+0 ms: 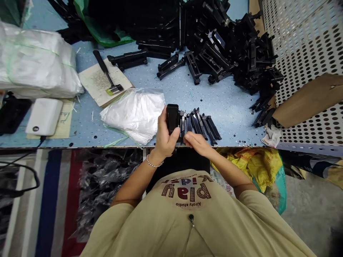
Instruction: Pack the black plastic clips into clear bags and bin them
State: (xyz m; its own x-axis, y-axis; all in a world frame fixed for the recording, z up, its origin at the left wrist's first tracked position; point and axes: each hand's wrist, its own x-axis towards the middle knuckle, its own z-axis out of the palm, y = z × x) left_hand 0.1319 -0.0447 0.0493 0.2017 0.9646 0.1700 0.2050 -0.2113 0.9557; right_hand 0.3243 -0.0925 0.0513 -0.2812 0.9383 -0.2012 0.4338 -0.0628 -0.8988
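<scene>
My left hand (166,137) is wrapped round a black plastic part (173,117), a long block with a rounded top end, held upright at the table's front edge. Close beside it, my right hand (197,142) has its fingers curled together near the lower end of that part; whatever they pinch, if anything, is hidden. Just beyond the right hand lies a row of several slim black parts (200,123), side by side on the blue speckled table (230,117). To the left of my left hand rests a stack of clear plastic bags (135,112).
A hammer (107,73) lies on a wooden board (91,80). Behind are a big heap of black parts (214,53) and a green bag (93,28). At left sit a wrapped white bundle (37,60) and a white power bank (44,116). A perforated metal panel (308,46) bounds the right.
</scene>
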